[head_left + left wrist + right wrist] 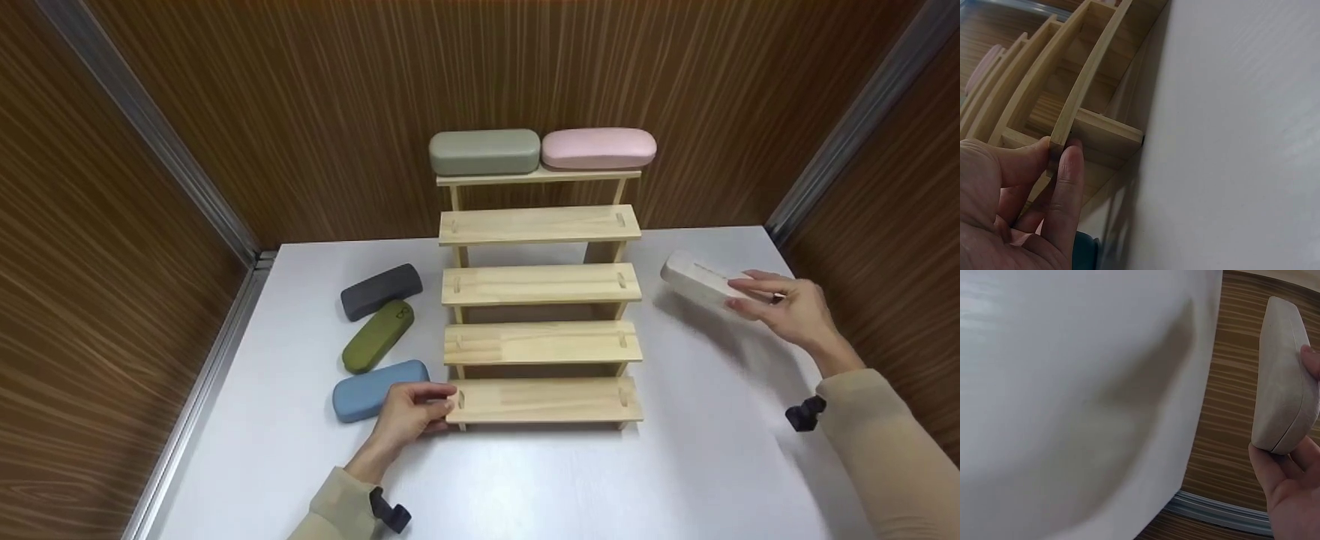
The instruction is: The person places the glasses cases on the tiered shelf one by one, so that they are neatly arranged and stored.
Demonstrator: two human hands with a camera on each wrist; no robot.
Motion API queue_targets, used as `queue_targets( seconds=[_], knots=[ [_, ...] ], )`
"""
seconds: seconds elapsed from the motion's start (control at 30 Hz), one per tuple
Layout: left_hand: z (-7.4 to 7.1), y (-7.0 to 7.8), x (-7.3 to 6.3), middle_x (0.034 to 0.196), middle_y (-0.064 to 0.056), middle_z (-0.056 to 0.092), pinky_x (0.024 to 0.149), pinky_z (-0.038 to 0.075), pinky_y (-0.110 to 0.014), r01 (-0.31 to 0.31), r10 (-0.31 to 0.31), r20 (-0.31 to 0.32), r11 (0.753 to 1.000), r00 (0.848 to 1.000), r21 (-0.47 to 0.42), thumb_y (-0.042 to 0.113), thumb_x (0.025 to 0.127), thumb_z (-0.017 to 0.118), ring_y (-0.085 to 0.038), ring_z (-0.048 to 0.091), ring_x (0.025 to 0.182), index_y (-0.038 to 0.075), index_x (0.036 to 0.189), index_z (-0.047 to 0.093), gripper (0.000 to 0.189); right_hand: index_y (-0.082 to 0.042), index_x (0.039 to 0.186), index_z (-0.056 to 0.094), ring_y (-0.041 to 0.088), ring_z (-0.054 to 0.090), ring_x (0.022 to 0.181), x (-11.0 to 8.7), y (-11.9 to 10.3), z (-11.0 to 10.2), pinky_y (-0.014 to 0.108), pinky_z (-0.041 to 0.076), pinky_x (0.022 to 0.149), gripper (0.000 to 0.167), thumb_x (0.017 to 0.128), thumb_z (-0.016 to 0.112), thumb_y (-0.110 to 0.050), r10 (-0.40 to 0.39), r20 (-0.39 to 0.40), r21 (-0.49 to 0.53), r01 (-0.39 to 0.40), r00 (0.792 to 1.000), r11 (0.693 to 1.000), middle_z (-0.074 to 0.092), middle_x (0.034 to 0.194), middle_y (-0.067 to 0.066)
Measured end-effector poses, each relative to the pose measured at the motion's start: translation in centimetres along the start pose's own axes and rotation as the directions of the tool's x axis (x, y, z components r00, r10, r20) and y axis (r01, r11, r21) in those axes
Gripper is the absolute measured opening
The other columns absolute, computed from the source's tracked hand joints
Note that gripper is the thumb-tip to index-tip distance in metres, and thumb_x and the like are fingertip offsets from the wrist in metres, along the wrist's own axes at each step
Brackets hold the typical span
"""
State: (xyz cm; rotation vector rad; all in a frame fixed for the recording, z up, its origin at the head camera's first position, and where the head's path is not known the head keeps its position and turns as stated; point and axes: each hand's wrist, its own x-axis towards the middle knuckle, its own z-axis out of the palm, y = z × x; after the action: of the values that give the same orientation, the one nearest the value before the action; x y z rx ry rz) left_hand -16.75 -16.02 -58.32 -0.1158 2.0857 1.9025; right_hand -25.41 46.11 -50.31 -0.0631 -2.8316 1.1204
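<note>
My right hand (787,311) grips a white glasses case (697,281) by its near end, to the right of a stepped wooden shelf (544,285). In the right wrist view the white case (1280,377) is closed, with thumb and fingers on it, held above the table. With thumb and fingers my left hand (412,412) pinches the left end of the shelf's lowest board; the left wrist view shows the board edge (1081,90) between them. On the top board sit a grey-green glasses case (485,152) and a pink glasses case (598,148), side by side.
Left of the shelf lie a dark grey case (381,291), an olive green case (379,336) and a blue case (375,390) on the white table (277,465). Wood-patterned panels (337,112) enclose the table at the back and both sides.
</note>
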Motion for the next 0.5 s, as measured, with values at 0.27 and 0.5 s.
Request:
queue_targets(
  seconds=[0.27, 0.5],
  knots=[
    [0.0, -0.1, 0.0, 0.105, -0.005, 0.084, 0.069, 0.068, -0.023, -0.006, 0.006, -0.007, 1.000, 1.000, 0.009, 0.003, 0.097, 0.083, -0.009, 0.076, 0.078, -0.005, 0.128, 0.081, 0.032, -0.004, 0.120, 0.087, -0.029, 0.057, 0.109, -0.3, -1.2, -1.3, 0.002, 0.047, 0.067, 0.035, 0.087, 0.097, -0.008, -0.181, -0.141, 0.084, 0.194, 0.973, 0.977, 0.066, 0.113, -0.046],
    [0.1, -0.1, -0.1, 0.110, -0.009, 0.085, 0.069, 0.069, -0.024, -0.009, 0.009, -0.007, 1.000, 1.000, -0.006, 0.002, 0.097, 0.083, -0.010, 0.077, 0.080, -0.006, 0.129, 0.080, 0.034, 0.001, 0.119, 0.086, -0.027, 0.061, 0.111, -0.5, -2.5, -2.7, 0.004, 0.046, 0.070, 0.033, 0.087, 0.093, 0.002, -0.221, -0.121, 0.119, 0.235, 0.968, 0.965, 0.070, 0.115, -0.046]
  ],
)
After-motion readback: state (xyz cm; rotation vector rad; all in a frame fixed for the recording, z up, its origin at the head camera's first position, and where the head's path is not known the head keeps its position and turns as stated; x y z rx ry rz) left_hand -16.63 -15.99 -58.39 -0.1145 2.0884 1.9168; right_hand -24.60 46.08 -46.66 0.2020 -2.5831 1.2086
